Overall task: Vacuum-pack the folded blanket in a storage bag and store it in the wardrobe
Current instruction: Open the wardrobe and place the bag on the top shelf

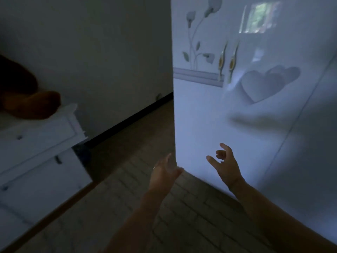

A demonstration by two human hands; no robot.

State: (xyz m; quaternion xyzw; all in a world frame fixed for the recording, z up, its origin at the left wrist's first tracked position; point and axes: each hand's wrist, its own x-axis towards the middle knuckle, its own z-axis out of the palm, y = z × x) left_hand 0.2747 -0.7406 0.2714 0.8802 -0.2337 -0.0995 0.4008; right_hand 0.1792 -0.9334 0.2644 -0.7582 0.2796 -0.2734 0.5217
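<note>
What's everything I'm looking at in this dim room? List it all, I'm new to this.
wardrobe: one, white, fills the right side
handles: two, gold-toned, side by side on the wardrobe front
heart shapes: two, pale grey, right of the handles
flower decoration: pale grey-green, top of the wardrobe
chest of drawers: one, white, left
soft thing: one, brown, on the chest; too blurred to identify
floor: tan tiles, middle
skirting board: dark, foot of the grey wall
left hand: empty, by the wardrobe's corner
right hand: empty, before the wardrobe
</note>
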